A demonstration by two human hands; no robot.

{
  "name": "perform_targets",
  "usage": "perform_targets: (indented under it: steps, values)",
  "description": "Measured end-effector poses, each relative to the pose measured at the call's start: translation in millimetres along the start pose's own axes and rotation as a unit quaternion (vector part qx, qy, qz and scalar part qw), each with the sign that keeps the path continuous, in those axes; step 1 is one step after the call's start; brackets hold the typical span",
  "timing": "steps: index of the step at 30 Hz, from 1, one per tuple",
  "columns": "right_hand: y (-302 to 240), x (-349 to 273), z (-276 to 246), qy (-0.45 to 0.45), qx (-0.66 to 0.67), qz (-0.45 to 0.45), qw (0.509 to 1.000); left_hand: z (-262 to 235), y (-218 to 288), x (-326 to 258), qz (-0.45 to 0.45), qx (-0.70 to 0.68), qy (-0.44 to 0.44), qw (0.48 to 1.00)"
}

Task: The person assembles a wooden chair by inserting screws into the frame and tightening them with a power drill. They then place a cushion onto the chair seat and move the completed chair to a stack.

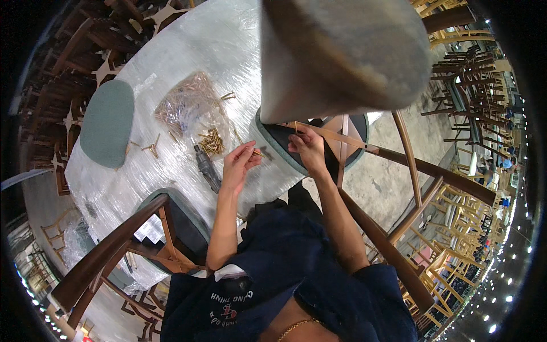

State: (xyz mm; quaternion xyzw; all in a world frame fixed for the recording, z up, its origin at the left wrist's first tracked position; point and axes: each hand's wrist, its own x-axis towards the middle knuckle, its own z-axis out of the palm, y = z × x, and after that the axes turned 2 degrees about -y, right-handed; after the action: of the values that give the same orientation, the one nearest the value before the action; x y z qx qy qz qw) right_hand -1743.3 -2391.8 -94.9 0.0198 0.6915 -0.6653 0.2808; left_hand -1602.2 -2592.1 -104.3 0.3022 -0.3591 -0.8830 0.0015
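My left hand (238, 167) is curled over the wrapped table, with a brass-coloured screw (258, 154) at its fingertips. To its right, my right hand (307, 149) pinches a screw (296, 126) standing at the wooden brace (327, 134) of an upturned chair. That chair's seat (274, 143) shows a dark underside and a green edge. Beside my left hand lies a dark power screwdriver (206, 169). A pile of brass-coloured screws (212, 142) spills from a clear plastic bag (191, 102) just beyond it.
A large blurred grey-brown shape (345, 62) hides the top centre. A green seat pad (108, 122) lies on the plastic-wrapped table (188, 45). Another upturned chair (162, 228) leans at the lower left. Stacked chairs (473, 97) stand to the right.
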Motion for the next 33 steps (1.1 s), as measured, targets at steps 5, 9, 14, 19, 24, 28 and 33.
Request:
perform_targets:
  steps: [5,9,14,19,24,28,33]
  values:
    - [-15,20,-1,0.065,-0.205,0.012,0.976,-2,0,-2,0.033,0.065,0.018,0.997]
    - [-22,31,5,0.038,-0.502,-0.142,0.852,-6,-5,-4,0.046,0.044,0.045,0.997]
    - [-31,56,21,-0.004,-0.672,-0.173,0.721,-9,-9,-7,0.062,0.051,0.060,0.995]
    - [-58,35,31,-0.048,-0.626,-0.135,0.766,-3,2,-18,0.057,0.040,0.057,0.996]
    - [-45,-53,3,-0.245,-0.259,-0.062,0.932,31,-3,-21,-0.006,0.121,-0.010,0.993]
    - [-2,-93,-27,-0.146,-0.101,0.015,0.984,66,-29,-13,-0.036,0.180,-0.106,0.977]
    - [12,-125,-63,-0.052,-0.129,0.005,0.990,88,-63,-9,-0.079,0.190,-0.157,0.966]
